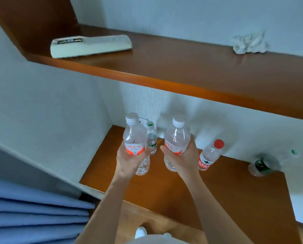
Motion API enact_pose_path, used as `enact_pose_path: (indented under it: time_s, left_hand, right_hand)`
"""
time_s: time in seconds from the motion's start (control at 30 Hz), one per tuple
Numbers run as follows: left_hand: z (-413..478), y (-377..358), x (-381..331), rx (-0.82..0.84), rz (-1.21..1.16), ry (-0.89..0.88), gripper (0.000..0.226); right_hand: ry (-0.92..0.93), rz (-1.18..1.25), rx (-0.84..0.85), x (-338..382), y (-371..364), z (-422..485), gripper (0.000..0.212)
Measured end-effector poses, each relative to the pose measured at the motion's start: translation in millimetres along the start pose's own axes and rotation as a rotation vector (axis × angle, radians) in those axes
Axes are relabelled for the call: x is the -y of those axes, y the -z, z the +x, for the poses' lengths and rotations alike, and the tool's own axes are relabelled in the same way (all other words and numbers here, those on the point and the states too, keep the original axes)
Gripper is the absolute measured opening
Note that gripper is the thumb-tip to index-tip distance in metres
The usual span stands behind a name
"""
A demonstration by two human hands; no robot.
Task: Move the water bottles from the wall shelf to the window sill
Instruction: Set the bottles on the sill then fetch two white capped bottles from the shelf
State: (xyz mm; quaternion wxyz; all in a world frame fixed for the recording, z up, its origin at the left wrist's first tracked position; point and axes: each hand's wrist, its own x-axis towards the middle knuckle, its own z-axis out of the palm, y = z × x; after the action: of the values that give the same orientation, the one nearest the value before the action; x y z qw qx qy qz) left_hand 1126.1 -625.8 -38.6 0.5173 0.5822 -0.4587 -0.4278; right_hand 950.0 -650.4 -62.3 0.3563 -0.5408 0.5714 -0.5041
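Note:
My left hand (129, 162) grips a clear water bottle (135, 136) with a white cap and red label, held upright above the lower wooden shelf (226, 187). My right hand (184, 160) grips a second, matching bottle (176, 138). Behind the left one a small bottle with a green label (152, 136) stands by the wall. To the right of my right hand stands a red-capped bottle (211, 154). Farther right a dark-labelled bottle (263, 165) with a green cap stands at the shelf's right end. The window sill is out of view.
An upper wooden shelf (182, 67) carries a folded white towel (90, 45) at its left and a crumpled white cloth (249, 44) at its right. A wall socket (143, 122) sits behind the bottles. Blue curtain folds (32, 212) hang at the lower left.

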Motion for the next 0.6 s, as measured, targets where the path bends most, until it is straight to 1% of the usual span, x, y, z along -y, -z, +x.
enact_pose_path:
  time_s: [0.1, 0.2, 0.27, 0.37, 0.43, 0.5, 0.6]
  left_hand:
    - [-5, 7, -12, -0.037, -0.038, -0.012, 0.054]
    - [-8, 21, -18, -0.071, -0.025, -0.027, 0.047]
    - [-13, 35, -20, -0.106, -0.025, -0.035, 0.048]
    - [-22, 59, -19, -0.162, -0.002, -0.036, 0.04]
    - [-30, 77, -18, -0.229, 0.009, -0.042, 0.035]
    - [-42, 92, -17, -0.305, 0.025, -0.049, 0.036]
    - [-68, 112, -15, -0.432, 0.042, -0.029, 0.03]
  right_hand:
    - [0.012, 0.027, 0.026, 17, -6, -2, 0.066]
    - [0.015, 0.062, 0.079, 27, -20, -6, 0.062]
    - [0.029, 0.074, 0.116, 32, -32, -10, 0.06]
    - [0.047, 0.082, 0.182, 38, -53, -17, 0.063]
    - [0.066, 0.099, 0.238, 44, -69, -23, 0.065]
    - [0.084, 0.12, 0.314, 50, -84, -31, 0.063]
    - [0.103, 0.162, 0.456, 58, -104, -45, 0.07]
